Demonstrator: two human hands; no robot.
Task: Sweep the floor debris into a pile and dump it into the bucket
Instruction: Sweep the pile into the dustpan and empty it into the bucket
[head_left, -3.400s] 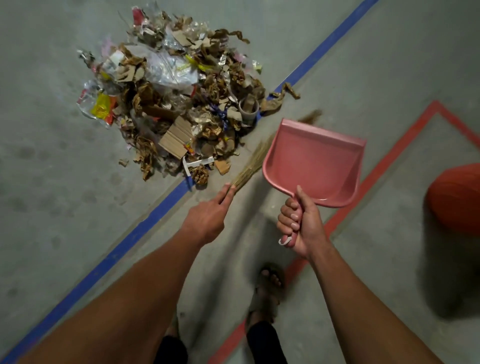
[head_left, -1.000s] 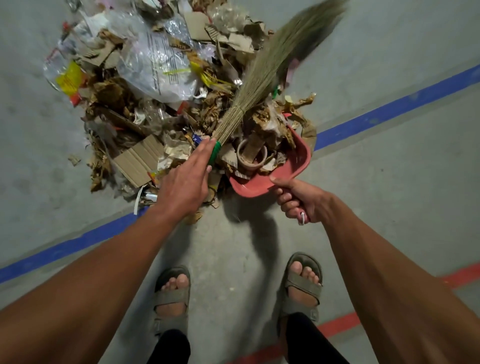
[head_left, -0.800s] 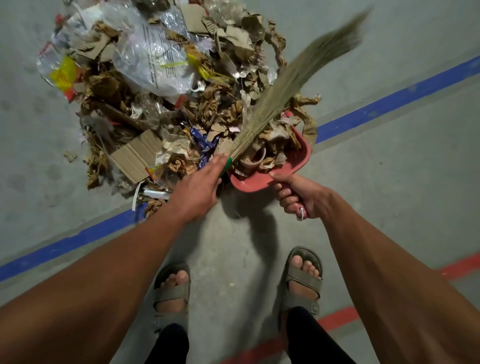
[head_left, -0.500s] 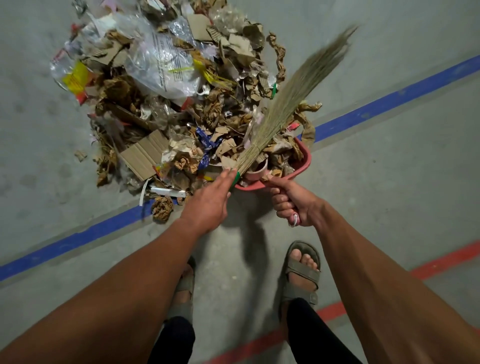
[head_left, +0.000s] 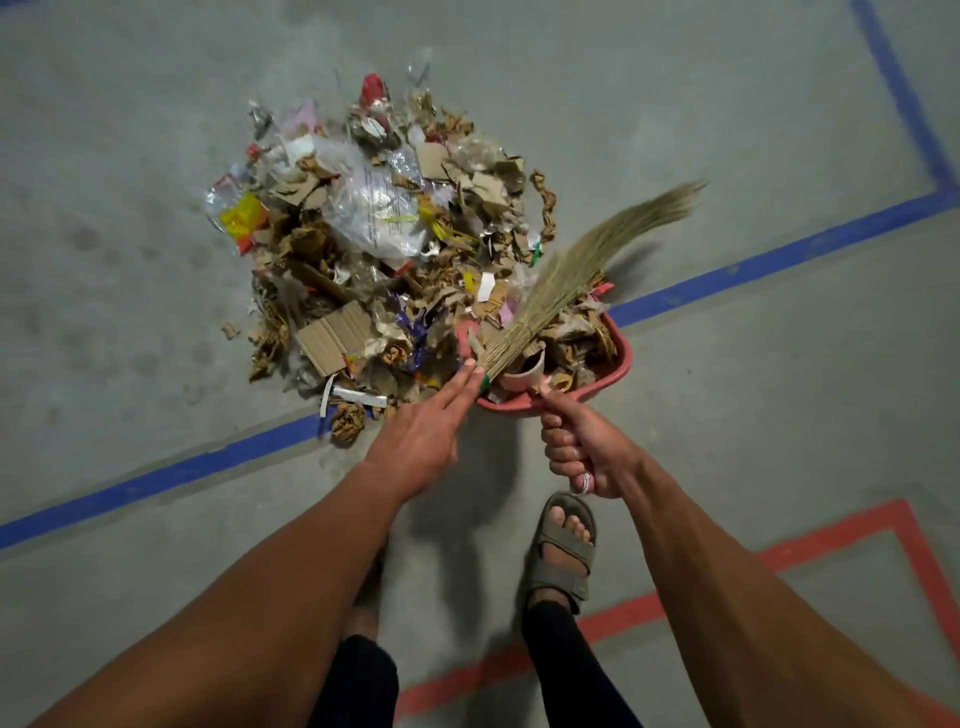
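Observation:
A heap of debris (head_left: 379, 254) made of torn cardboard, clear plastic and wrappers lies on the grey concrete floor. Its near right edge spills into a pink dustpan (head_left: 618, 364), which is full of scraps and a paper cup. My right hand (head_left: 582, 452) grips the dustpan's handle. My left hand (head_left: 421, 436) holds the green-banded handle of a straw broom (head_left: 571, 275), index finger stretched along it. The bristles lie over the dustpan's load and fan out to the upper right. The bucket is out of view.
A blue tape line (head_left: 779, 254) crosses the floor under the pile and turns up at the far right. A red tape line (head_left: 831, 540) runs near my sandalled right foot (head_left: 563, 551). Bare concrete surrounds the heap.
The broom has swept down and toward me over the dustpan, pulling more scraps in. The view has pulled back, so the whole pile and more floor show. My left foot has stepped back.

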